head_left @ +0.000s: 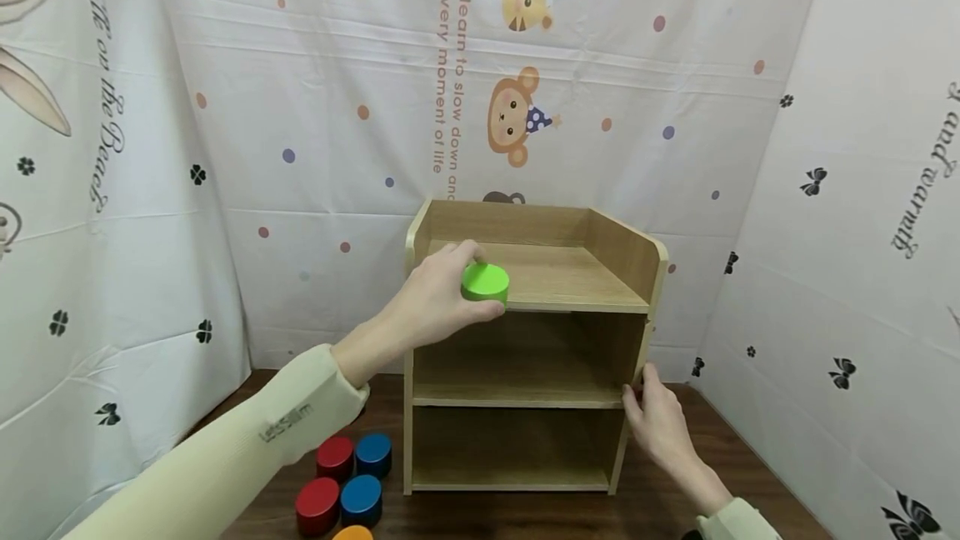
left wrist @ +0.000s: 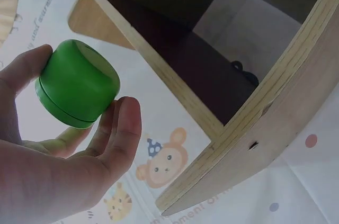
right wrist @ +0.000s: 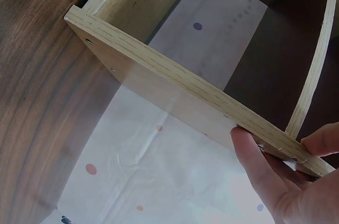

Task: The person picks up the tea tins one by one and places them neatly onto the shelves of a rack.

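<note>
A round green tin (head_left: pixel 485 285) is pinched between the thumb and fingers of my left hand (head_left: pixel 442 294). It is held up in front of the top shelf of a small wooden shelf unit (head_left: pixel 525 399). In the left wrist view the green tin (left wrist: pixel 78 83) shows a rounded body with a seam near one end. My right hand (head_left: pixel 660 423) grips the front edge of the unit's right side panel, near the middle shelf. The right wrist view shows the thumb on the inner side of that panel (right wrist: pixel 175 75) and the fingers along its outer face.
On the dark wooden table (head_left: pixel 480 519), left of the unit, stand red tins (head_left: pixel 317 507) and blue tins (head_left: pixel 362 500). An orange tin (head_left: pixel 352 533) is partly cut off at the bottom edge. A printed white curtain (head_left: pixel 322 157) hangs behind and at both sides.
</note>
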A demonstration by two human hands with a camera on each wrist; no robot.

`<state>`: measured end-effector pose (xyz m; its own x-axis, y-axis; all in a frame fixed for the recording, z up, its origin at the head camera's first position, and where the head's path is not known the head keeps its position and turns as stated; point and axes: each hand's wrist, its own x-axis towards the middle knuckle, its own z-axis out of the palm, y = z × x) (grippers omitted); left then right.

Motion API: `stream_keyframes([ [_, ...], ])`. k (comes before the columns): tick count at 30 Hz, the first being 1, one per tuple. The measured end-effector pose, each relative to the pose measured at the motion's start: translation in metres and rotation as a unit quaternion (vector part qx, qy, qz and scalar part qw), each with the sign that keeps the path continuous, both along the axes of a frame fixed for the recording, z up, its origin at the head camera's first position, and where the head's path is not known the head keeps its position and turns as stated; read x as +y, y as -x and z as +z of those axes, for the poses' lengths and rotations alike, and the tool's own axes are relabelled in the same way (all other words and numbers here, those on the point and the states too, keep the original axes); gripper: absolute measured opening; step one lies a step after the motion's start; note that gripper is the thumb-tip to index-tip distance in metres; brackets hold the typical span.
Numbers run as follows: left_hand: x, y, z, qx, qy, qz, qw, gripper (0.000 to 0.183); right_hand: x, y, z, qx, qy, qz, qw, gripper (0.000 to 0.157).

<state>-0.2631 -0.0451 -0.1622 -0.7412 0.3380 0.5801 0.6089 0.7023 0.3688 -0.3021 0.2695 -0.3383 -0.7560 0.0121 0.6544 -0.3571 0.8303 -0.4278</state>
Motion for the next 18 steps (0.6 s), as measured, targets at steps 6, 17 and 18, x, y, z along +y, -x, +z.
stream_keyframes([
  [6, 0.006, 0.012, 0.011, -0.016, 0.012, 0.024, 0.9995, 0.048, 0.001, 0.000, 0.000, -0.003, 0.001, 0.000, 1.000, 0.013],
  [17, 0.013, 0.030, 0.017, -0.036, 0.032, 0.062, 0.9969, 0.048, 0.000, 0.001, -0.001, 0.003, -0.003, 0.001, 1.000, 0.014],
  [18, 0.013, 0.032, 0.017, -0.038, 0.034, 0.064, 0.9967, 0.048, 0.000, 0.001, -0.001, 0.002, -0.003, 0.001, 1.000, 0.014],
])
